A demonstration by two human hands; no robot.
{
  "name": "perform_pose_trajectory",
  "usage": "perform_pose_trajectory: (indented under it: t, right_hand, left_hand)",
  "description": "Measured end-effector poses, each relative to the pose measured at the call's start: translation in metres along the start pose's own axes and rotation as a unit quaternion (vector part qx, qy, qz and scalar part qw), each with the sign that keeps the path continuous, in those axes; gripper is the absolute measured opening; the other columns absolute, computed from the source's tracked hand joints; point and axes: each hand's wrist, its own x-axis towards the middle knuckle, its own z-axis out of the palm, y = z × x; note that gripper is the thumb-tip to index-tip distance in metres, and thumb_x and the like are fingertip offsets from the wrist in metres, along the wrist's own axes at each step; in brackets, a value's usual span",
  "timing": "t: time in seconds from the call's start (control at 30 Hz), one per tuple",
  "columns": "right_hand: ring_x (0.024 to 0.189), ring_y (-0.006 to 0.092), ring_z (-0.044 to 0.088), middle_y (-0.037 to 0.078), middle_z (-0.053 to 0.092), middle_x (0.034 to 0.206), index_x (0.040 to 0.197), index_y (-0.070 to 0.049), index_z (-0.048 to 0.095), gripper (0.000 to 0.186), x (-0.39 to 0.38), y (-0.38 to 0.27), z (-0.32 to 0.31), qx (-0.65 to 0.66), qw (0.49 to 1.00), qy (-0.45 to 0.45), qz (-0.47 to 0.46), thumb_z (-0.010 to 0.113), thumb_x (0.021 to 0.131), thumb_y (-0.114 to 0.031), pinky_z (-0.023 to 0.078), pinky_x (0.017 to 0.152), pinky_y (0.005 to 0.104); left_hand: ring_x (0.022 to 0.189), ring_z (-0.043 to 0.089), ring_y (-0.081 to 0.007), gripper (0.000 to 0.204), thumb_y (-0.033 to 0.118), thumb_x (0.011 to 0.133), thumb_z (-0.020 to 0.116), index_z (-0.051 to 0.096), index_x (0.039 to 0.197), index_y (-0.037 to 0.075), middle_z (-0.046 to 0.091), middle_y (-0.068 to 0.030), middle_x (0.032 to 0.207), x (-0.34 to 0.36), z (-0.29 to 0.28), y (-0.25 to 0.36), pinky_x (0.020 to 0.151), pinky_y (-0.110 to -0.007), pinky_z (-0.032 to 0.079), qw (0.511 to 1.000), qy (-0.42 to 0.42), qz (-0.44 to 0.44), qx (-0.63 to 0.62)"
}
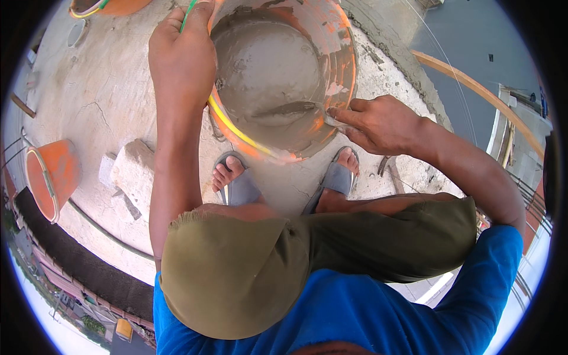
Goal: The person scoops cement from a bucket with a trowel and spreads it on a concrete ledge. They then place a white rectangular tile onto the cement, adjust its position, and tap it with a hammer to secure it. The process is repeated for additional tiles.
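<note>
Head view: the person squats over a large orange bucket (341,71), which stands on the pale floor just beyond the feet, its inner wall smeared with grey and a pool of wet grey mortar (266,65) lying in it. The left hand (182,62) is at the bucket's left edge, near the top of the view, fingers curled narrowly about a green strip (187,16) that looks like part of the handle; whether they also bear on the rim cannot be told. A yellow strip (239,131) runs along the near side of the rim. The right hand (381,124) is at the bucket's right side, thumb and fingers pinched around the near end of a mortar-coated tool (290,108), whose blade lies low in the mortar; its exact shape is hidden by the coating. The step in hand appears to be stirring or scooping the mix while the left hand steadies the bucket. A further stroke would call for a firm right grip, the blade kept under the mortar and swept along the wall, with the left hand bracing against the drag. Both sandals (241,188) are planted near the bucket, one toward each side.
</note>
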Motion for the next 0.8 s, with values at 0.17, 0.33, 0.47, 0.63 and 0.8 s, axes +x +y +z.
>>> perform_pose_trajectory:
  t: [0.17, 0.33, 0.47, 0.63, 0.8]
  right_hand:
    - [0.072, 0.0293, 0.075, 0.019, 0.072, 0.091, 0.149, -0.003, 0.055, 0.041, 0.002, -0.017, 0.001, 0.356, 0.933, -0.052, -0.003, 0.053, 0.111, -0.019, 0.06, 0.072, 0.0448]
    - [0.047, 0.0102, 0.055, 0.006, 0.059, 0.077, 0.155, -0.01, 0.053, 0.047, -0.018, 0.009, 0.025, 0.724, 0.676, -0.13, 0.054, 0.047, 0.114, -0.033, 0.045, 0.039, 0.0274]
    - [0.046, 0.0117, 0.055, 0.006, 0.059, 0.075, 0.154, -0.009, 0.052, 0.047, -0.038, 0.028, 0.042, 0.791, 0.603, -0.104, 0.013, 0.049, 0.113, -0.033, 0.043, 0.036, 0.0285]
    - [0.045, 0.0111, 0.053, 0.006, 0.06, 0.074, 0.153, -0.01, 0.052, 0.046, -0.08, 0.087, 0.035, 0.769, 0.639, -0.016, 0.022, 0.054, 0.112, -0.031, 0.042, 0.036, 0.0283]
    - [0.047, 0.0103, 0.052, 0.002, 0.058, 0.068, 0.151, -0.009, 0.054, 0.048, -0.12, 0.172, 0.07, 0.605, 0.76, 0.183, 0.149, 0.06, 0.109, -0.033, 0.046, 0.044, 0.0314]
  left_hand:
    - [0.086, 0.064, -0.0108, 0.035, 0.031, 0.107, 0.065, 0.074, 0.109, -0.003, 0.073, -0.0055, 0.094, -0.017, 0.001, 0.012, 0.077, -0.027, 0.05, 0.999, 0.046, -0.005, 0.028]
    - [0.079, 0.06, -0.0087, 0.034, 0.031, 0.109, 0.063, 0.073, 0.105, -0.002, 0.071, -0.0045, 0.09, -0.021, 0.021, 0.029, 0.072, -0.026, 0.047, 0.996, 0.054, -0.007, 0.07]
    - [0.094, 0.072, -0.0166, 0.033, 0.027, 0.112, 0.06, 0.071, 0.116, -0.004, 0.076, -0.0125, 0.107, -0.01, 0.003, 0.016, 0.084, -0.031, 0.058, 0.999, 0.016, -0.031, 0.023]
    - [0.1, 0.07, -0.0176, 0.038, 0.033, 0.113, 0.06, 0.072, 0.123, -0.001, 0.074, -0.0087, 0.112, 0.011, -0.042, -0.008, 0.087, -0.032, 0.056, 0.997, 0.044, -0.06, 0.02]
    - [0.112, 0.067, -0.0196, 0.045, 0.037, 0.114, 0.056, 0.068, 0.134, 0.0, 0.071, -0.0089, 0.127, 0.051, -0.119, -0.045, 0.096, -0.034, 0.054, 0.994, 0.009, -0.105, 0.007]
